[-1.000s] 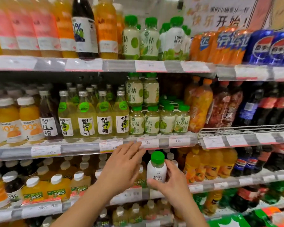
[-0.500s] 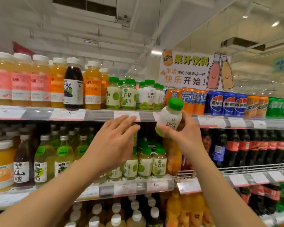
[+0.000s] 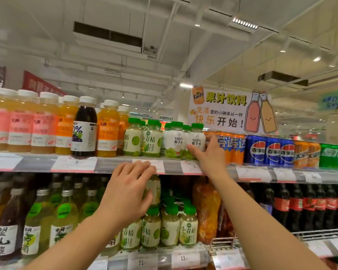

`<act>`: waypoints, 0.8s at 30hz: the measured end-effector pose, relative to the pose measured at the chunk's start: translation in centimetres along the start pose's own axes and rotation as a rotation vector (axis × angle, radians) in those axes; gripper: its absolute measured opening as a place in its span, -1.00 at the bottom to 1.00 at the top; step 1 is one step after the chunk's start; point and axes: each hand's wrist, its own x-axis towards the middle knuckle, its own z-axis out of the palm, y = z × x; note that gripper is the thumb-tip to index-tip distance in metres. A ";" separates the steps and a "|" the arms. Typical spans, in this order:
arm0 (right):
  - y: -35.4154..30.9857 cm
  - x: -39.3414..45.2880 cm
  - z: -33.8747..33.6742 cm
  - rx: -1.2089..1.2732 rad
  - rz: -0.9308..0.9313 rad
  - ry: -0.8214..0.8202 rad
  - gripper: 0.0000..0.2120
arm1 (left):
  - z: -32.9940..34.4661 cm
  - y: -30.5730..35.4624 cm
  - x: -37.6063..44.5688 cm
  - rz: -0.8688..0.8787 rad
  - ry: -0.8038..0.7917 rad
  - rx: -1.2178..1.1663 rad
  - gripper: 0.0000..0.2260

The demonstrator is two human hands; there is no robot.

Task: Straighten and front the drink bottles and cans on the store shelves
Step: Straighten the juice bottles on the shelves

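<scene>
At centre frame the right hand (image 3: 207,154) clasps a white green-capped plastic coconut-water bottle (image 3: 196,141) standing label-forward on the top shelf (image 3: 113,164), the left hand (image 3: 128,190) hovers spread and empty, and lower rows look unfronted.

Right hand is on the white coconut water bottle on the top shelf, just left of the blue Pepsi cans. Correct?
Not quite. In the head view the right hand is on the coconut water bottle on the top shelf, but orange cans sit beside it; the Pepsi cans come after those.
</scene>
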 end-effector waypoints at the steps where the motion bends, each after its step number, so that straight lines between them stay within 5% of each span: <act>1: 0.2 0.0 0.2 -0.013 -0.007 0.011 -0.43 | 0.1 0.0 0.0 0.001 0.004 -0.006 -0.51; 6: 1.3 0.1 0.8 -0.142 -0.034 0.011 -0.62 | 0.7 0.2 0.0 -0.022 0.009 -0.023 -0.51; 20: 0.8 -0.5 0.7 -0.341 -0.076 0.030 -0.51 | -0.8 0.6 0.0 -0.011 -0.064 -0.016 -0.48; 24: 1.4 -5.6 1.4 -0.343 -0.246 0.168 -0.59 | -1.1 0.1 -0.3 0.006 -0.117 -0.007 -0.43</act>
